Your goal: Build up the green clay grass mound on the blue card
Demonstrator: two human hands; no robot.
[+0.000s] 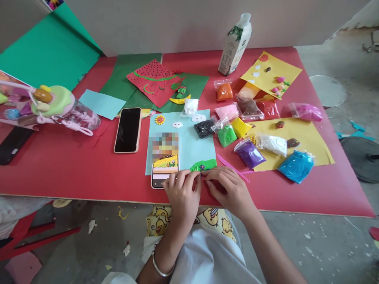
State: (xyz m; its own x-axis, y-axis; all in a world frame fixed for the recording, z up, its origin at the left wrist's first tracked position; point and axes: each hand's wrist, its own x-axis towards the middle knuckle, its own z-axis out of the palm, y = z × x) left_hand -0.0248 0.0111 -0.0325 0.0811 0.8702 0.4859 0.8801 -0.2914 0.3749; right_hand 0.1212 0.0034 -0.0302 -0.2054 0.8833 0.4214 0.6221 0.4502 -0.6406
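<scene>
A light blue sheet (pixel 192 142) lies near the table's front edge, with a clay sun (pixel 160 119), white clouds and a green clay patch (pixel 207 163) bearing a small purple flower. My left hand (pixel 184 191) is at the sheet's lower edge, beside a lit phone (pixel 165 169), its fingers bent and pinched together. Just right of it, my right hand (pixel 231 189) has its thumb and forefinger close together below the green patch. A tiny dark bit shows between the two hands' fingertips; which hand grips it is hard to tell. A pink clay tool (pixel 229 163) lies behind my right hand.
Bags of coloured clay, such as a purple one (pixel 250 154) and a blue one (pixel 296 166), lie to the right. A carton (pixel 235 44) stands at the back. On the left are a dark phone (pixel 128 130) and a clear bottle (pixel 85 114).
</scene>
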